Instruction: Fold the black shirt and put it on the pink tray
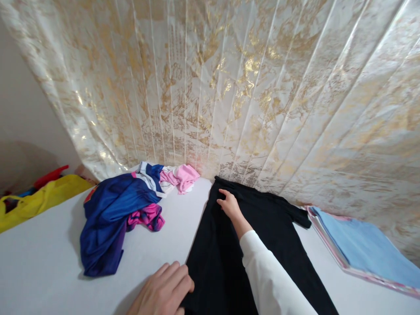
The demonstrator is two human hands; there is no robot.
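A black short-sleeved shirt (272,223) lies spread on the white surface, one sleeve pointing right and its far edge by the curtain. My right hand (230,204) is over its upper left part, fingers stretched out and apart, holding nothing. At the shirt's left edge, close to the bottom of the view, my left hand (169,286) has its fingers curled and pressed together on the black fabric. The shirt's lower end runs out of view, partly behind my white right sleeve (272,275).
Left of the shirt lies a crumpled heap of blue clothing (114,210) with pink pieces (185,177). A folded stack with light blue cloth (364,245) on top sits to the right. A yellow bag (49,197) is at far left. A gold-patterned curtain (210,87) hangs behind.
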